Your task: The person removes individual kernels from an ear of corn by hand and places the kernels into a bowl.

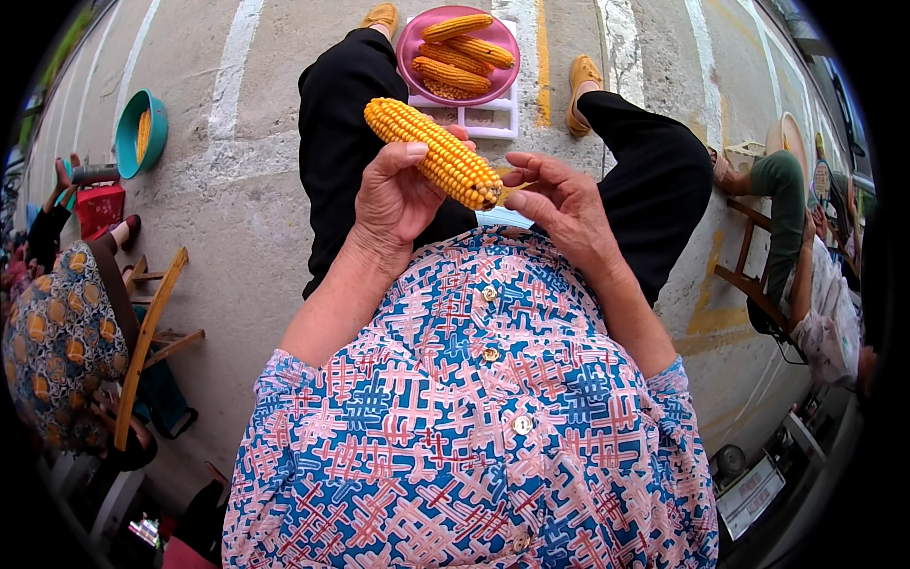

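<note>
An ear of corn [428, 152], full of yellow kernels, lies tilted across my left hand [400, 188]. The thumb presses on its upper side and the fingers wrap beneath it. Its darker, blunt end points toward my right hand [559, 201]. That hand is beside this end, thumb and fingers apart and holding nothing; whether a fingertip touches the corn I cannot tell. Ahead of me, between my feet, several more ears of corn [460, 59] lie piled in a pink basin [409, 47].
The basin rests on a white plastic stool [512, 119]. To the left are a teal basin [159, 133] with corn, a red bag [99, 211] and a person on a wooden chair [152, 341]. On the right, another seated person [785, 209] is near a pale basin [786, 135].
</note>
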{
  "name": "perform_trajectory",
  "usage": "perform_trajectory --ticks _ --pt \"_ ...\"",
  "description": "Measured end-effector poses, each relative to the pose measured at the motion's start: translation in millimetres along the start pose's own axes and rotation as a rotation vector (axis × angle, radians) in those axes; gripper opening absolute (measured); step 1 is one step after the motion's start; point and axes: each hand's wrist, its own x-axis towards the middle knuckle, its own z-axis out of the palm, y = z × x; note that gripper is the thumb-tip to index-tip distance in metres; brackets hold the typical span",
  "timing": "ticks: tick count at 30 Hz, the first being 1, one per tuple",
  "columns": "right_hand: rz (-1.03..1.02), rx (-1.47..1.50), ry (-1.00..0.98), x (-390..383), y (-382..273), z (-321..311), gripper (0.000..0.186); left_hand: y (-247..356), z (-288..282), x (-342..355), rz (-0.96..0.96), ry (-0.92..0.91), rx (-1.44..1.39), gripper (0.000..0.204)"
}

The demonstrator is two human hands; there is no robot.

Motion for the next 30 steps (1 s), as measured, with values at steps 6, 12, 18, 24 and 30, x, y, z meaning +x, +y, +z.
perform_trajectory --ticks 6,12,18,24,30 --pt "-0.115 -0.057 -0.038 -5 -17 17 0.051 -1 -2 3 -0.037 0.084 0.080 0.039" --pt "-0.095 0.008 -0.027 -5 -9 20 0.049 -5 -1 5 -0.098 0.130 0.230 0.037" --pt "-0.007 0.079 0.008 -7 -15 22 0.042 -5 0 4 -0.094 0.076 0.260 0.042" --pt "0.006 0.171 0.015 -5 -12 21 0.038 -4 4 3 -0.079 0.067 0.317 0.043" --pt "0.092 0.221 -0.005 -6 -13 14 0.039 -8 0 4 -0.049 0.116 0.353 0.040"
